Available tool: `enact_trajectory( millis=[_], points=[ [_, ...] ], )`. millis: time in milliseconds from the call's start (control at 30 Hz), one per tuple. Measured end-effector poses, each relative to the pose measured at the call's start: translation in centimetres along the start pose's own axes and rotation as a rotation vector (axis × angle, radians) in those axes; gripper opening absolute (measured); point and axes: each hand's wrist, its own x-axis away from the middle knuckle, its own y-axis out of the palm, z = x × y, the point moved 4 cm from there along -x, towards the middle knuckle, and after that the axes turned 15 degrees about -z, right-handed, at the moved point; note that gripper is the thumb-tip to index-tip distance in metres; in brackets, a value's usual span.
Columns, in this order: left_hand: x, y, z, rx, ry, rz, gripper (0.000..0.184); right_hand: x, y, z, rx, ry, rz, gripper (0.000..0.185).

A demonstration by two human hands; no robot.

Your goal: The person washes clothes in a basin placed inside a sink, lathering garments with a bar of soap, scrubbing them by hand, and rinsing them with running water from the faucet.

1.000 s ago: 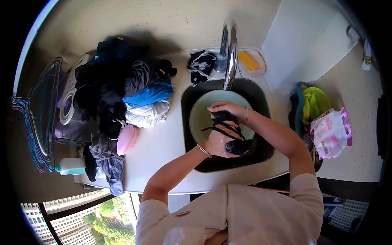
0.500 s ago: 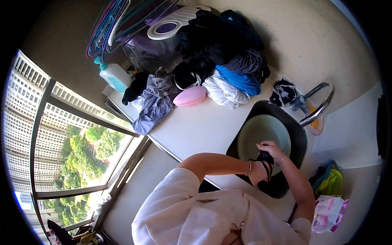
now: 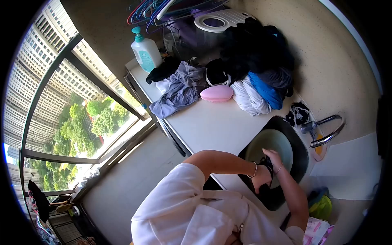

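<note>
Over the sink (image 3: 301,171) and the pale green basin (image 3: 281,141) in it, both hands are on a wet-looking black cloth (image 3: 266,162) with thin straps. My left hand (image 3: 261,177) is closed around its lower part, and a black end hangs below the palm. Higher up, my right hand (image 3: 273,157) pinches the upper part, thumb raised. A bracelet circles each wrist. The chrome faucet (image 3: 326,134) stands at the sink's right, with a small black-and-white cloth (image 3: 297,114) beside it.
A pink brush (image 3: 217,94) lies on the counter (image 3: 204,126) by grey, white, blue and black clothes (image 3: 261,49). A pump bottle (image 3: 146,53) and hangers (image 3: 163,14) are at the upper left. Windows fill the left. A pink-white packet (image 3: 316,231) is at the lower right.
The view has swung left, bringing in the windows and moving the sink to the lower right. Both hands still hold the black cloth over the basin.
</note>
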Motion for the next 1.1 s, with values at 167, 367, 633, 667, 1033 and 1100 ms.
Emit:
enact_trajectory(
  millis=[167, 367, 633, 667, 1033, 1100],
  points=[
    [3.2, -3.4, 0.6, 0.280, -0.028, 0.089, 0.030, -2.3, -0.7, 0.3, -0.069, 0.091, 0.019, 0.025],
    [14.6, -12.1, -1.4, 0.767, 0.012, 0.781, 0.030, -5.2, 2.8, -7.8, 0.615, -0.488, -0.286, 0.025],
    [26.8, -9.4, -5.2, 1.149, -0.698, 1.101, 0.079, -2.2, 8.6, -11.2, 0.030, -0.496, 0.233, 0.041],
    [27.4, -9.4, -2.9, 1.177, -0.837, 1.062, 0.082, -2.6, 8.2, -10.6, 0.426, -0.711, 0.233, 0.037],
    [23.1, -11.1, 0.6, 0.206, -0.769, 1.221, 0.027, 1.1, -2.1, -0.8, -0.523, -0.406, 0.003, 0.020],
    [18.8, -13.2, -0.8, 0.190, -0.669, 1.033, 0.020, 1.3, -5.3, 5.3, 0.371, -0.063, 0.315, 0.021]
  ],
)
